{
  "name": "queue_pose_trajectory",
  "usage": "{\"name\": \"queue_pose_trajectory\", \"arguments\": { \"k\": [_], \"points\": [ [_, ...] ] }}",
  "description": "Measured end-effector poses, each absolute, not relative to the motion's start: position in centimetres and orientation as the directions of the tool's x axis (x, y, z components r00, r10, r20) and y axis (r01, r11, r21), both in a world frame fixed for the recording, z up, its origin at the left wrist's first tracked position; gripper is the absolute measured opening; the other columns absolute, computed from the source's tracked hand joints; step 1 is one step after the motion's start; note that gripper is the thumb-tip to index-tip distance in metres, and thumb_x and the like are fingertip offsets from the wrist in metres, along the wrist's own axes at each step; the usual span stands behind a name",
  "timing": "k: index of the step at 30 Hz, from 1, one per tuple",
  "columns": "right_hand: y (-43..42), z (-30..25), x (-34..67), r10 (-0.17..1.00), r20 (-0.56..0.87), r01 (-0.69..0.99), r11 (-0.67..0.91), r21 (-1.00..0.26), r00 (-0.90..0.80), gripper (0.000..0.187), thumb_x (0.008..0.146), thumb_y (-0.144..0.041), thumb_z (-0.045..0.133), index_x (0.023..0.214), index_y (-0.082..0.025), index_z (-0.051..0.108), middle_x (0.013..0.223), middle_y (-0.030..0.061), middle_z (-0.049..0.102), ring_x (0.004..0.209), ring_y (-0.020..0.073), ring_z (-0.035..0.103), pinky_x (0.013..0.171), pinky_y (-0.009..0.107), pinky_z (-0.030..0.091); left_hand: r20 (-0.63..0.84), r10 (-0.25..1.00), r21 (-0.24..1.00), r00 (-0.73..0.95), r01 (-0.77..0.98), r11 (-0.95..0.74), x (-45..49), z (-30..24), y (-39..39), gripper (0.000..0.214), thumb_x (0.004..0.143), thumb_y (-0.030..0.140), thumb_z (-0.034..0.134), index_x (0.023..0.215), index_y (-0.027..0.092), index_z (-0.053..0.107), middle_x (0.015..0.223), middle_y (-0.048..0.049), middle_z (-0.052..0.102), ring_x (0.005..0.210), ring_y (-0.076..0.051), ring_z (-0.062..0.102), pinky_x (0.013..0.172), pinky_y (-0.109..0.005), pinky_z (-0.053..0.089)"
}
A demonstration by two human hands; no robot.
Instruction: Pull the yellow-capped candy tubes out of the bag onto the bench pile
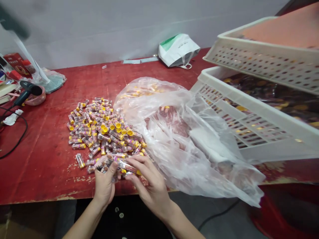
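Note:
At the table's front edge, my right hand (149, 179) pinches a small clear tube with a yellow cap (128, 165) between thumb and fingers. My left hand (106, 186) is closed just beside it, its thumb over a small bunch of clear-and-dark printed pieces (103, 164); their exact kind is hard to make out. Both hands meet in front of a loose pile of similar yellow-capped tubes (99, 127). One tube (80, 160) lies apart at the pile's front left. My left fingers are partly hidden behind what they hold.
Right of the pile sprawls a clear plastic bag (174, 142), with more yellow-capped pieces inside. Stacked white perforated crates (249, 119) stand at the right. A white-green bag (178, 51) lies by the wall. On the left are a hair dryer (28, 91) and a lamp base (53, 83).

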State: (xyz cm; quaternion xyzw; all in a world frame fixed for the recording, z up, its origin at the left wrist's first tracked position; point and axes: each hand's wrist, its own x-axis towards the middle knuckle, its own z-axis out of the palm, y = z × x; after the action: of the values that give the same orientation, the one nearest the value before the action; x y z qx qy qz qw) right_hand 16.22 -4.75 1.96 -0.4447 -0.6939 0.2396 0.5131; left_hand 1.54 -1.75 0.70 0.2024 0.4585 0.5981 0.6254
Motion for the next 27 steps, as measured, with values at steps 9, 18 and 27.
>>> {"name": "queue_pose_trajectory", "arguments": {
  "k": [9, 18, 27],
  "points": [
    [-4.4, 1.5, 16.4, 0.859, 0.493, 0.215, 0.511, -0.832, -0.136, 0.057, 0.091, -0.002, 0.055, 0.139, -0.032, 0.056, 0.129, 0.0068, 0.067, 0.119, 0.0203, 0.064, 0.101, 0.035, 0.054, -0.331, 0.943, 0.803, 0.027, -0.517, 0.297, 1.2, 0.5, -2.1, 0.041, 0.062, 0.035, 0.088, 0.092, 0.016, 0.066, 0.072, 0.0007, 0.061, 0.056, -0.008, 0.048, 0.040, -0.017, 0.035],
    [-3.5, 0.6, 14.7, 0.869, 0.487, 0.152, 0.472, -0.868, 0.085, 0.042, 0.088, -0.005, 0.062, 0.116, -0.034, 0.073, 0.108, 0.0042, 0.077, 0.098, 0.0224, 0.073, 0.084, 0.038, 0.059, -0.318, 0.947, 0.805, 0.048, -0.515, 0.296, 1.3, 0.0, -1.6, 0.041, 0.067, 0.035, 0.085, 0.098, 0.017, 0.067, 0.074, 0.0006, 0.062, 0.055, -0.008, 0.048, 0.042, -0.018, 0.037],
    [5.3, -1.4, 13.1, 0.896, 0.263, 0.110, 0.239, -0.965, 0.359, 0.024, 0.091, -0.024, 0.058, 0.108, -0.022, 0.076, 0.107, 0.0072, 0.077, 0.098, 0.0221, 0.072, 0.086, 0.038, 0.058, -0.496, 0.868, 0.673, 0.007, -0.628, 0.390, 1.2, -0.2, 0.7, 0.051, 0.075, 0.031, 0.078, 0.122, 0.020, 0.063, 0.110, -0.0105, 0.073, 0.095, -0.022, 0.070, 0.076, -0.031, 0.056]
  ]
}}
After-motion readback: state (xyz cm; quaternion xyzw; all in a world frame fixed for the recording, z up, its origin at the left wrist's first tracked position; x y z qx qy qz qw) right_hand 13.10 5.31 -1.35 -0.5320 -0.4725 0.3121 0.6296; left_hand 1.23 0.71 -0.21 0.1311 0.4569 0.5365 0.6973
